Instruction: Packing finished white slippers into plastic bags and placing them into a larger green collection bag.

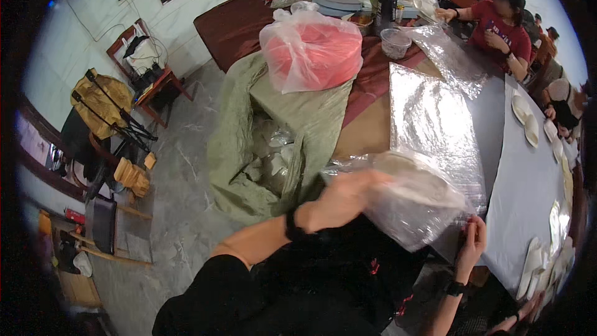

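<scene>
Far left, by the wall: a wooden chair [144, 65] bearing a white bag [144, 53]; below it a yellow-brown bag with black straps [99, 102].

Left of centre: an olive-green sack [249, 149], mouth open, slumped against the counter [528, 180]; pale wrapped items show inside, too blurred to identify.

Centre, on the sack's upper edge: a translucent plastic bag, knotted on top, holding a red round bulk [311, 53].

Centre foreground: left hand [345, 196], black band at the wrist, blurred, grasping the side of a clear plastic bag [410, 211] with a pale round plate [413, 180] inside. The bag is held in the air above the counter's near edge.

Right of centre: a long sheet of silver foil [429, 118] flat on the counter; a second crinkled clear sheet [448, 56] beyond it, beside a clear plastic tub [395, 42].

Lower right: right hand [472, 239], watch at the wrist, fingers pinching the plastic bag's lower corner.

Far right: white plates [525, 118] in a row along the grey counter top; a seated person in a red shirt [500, 28] at the far end.
</scene>
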The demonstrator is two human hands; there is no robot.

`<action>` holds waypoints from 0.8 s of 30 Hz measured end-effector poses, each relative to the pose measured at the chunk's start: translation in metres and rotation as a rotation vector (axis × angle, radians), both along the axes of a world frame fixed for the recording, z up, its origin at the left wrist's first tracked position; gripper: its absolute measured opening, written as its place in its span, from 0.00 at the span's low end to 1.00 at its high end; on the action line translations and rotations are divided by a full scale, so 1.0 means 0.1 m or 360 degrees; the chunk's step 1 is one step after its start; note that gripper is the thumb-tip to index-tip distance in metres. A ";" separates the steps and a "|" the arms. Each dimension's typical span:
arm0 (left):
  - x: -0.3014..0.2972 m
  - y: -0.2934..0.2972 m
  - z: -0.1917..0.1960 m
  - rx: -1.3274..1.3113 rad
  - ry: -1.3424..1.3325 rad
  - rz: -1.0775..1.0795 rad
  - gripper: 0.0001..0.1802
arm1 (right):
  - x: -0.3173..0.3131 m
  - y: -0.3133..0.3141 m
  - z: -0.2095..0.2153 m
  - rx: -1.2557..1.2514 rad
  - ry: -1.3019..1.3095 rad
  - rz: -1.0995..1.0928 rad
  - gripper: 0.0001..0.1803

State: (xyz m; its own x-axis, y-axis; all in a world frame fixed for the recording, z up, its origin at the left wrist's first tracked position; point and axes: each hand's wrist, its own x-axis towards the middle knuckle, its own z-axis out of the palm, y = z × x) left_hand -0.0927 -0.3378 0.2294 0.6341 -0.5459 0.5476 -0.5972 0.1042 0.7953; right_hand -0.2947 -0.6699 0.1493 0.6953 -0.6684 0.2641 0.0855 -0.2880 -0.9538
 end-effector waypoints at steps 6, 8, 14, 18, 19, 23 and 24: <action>0.07 1.62 0.05 -0.0759 0.0772 0.0808 0.08 | 0.01 0.00 -0.01 -0.0095 0.0150 -0.0099 0.07; 0.02 1.85 0.26 -0.0994 0.0776 0.1081 0.12 | 0.02 -0.01 -0.01 -0.0269 0.0277 0.0019 0.07; 0.25 2.55 -0.19 -0.1077 0.0917 0.1457 0.19 | 0.02 0.01 -0.06 -0.0298 0.0248 -0.0027 0.06; 0.71 2.53 -0.74 -0.1038 0.1050 0.1473 0.20 | -0.19 -0.15 -0.13 -0.0452 0.0272 -0.0212 0.06; 0.75 2.75 -0.89 -0.0936 0.0949 0.1530 0.20 | -0.12 -0.04 -0.06 -0.0488 0.0323 -0.0187 0.05; 0.81 2.37 -0.71 -0.1079 0.0924 0.1546 0.16 | 0.18 0.18 0.02 -0.0586 0.0306 -0.0056 0.04; 0.97 2.42 -0.96 -0.1058 0.0822 0.1649 0.16 | 0.14 0.17 0.03 -0.0565 0.0323 -0.0072 0.04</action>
State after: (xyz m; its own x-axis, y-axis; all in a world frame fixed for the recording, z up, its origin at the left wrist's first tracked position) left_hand 0.0042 -0.0956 0.1329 0.8050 0.5859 0.0934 -0.2837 0.2419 0.9279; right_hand -0.2807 -0.6527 0.1520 0.7289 -0.5916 0.3446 -0.1144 -0.6014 -0.7907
